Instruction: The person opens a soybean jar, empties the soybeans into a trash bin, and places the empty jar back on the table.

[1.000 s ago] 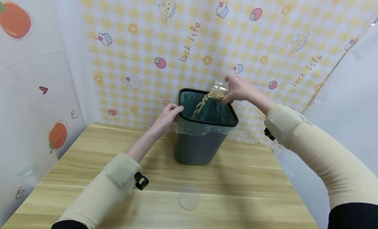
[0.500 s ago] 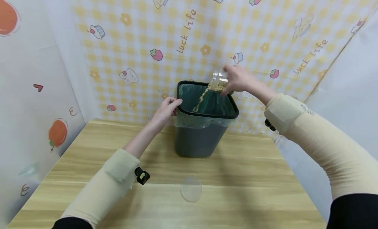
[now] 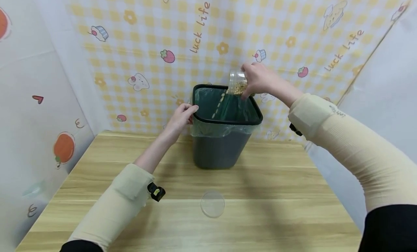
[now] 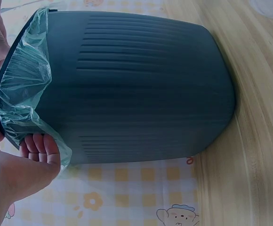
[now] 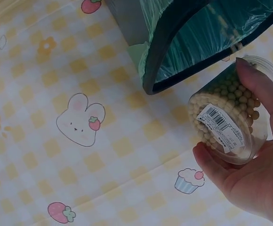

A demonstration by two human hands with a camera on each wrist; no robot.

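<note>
A dark grey-green trash can [image 3: 215,150] stands on the wooden table, with a thin green bag [image 4: 30,70] folded over its black rim [image 3: 228,122]. My left hand [image 3: 181,116] grips that rim on the left side, thumb on top and fingers curled beneath over the bag. Above the back right of the can, my right hand [image 3: 260,79] holds a clear plastic jar [image 3: 235,84] tipped on its side. Pale round beans [image 5: 240,101] fill part of the jar, whose base bears a barcode label [image 5: 221,127]. A thin line of beans [image 3: 219,105] falls from its mouth into the can.
A clear round lid [image 3: 212,204] lies on the table [image 3: 163,223] in front of the can. Right behind the can hangs a yellow checked cloth [image 3: 146,46]. A white sheet [image 3: 42,100] bounds the left side.
The stream of beans has thinned, and fewer beans are left in the jar. The jar is slightly farther left over the can. The view has tilted downward; the left hand keeps its grip.
</note>
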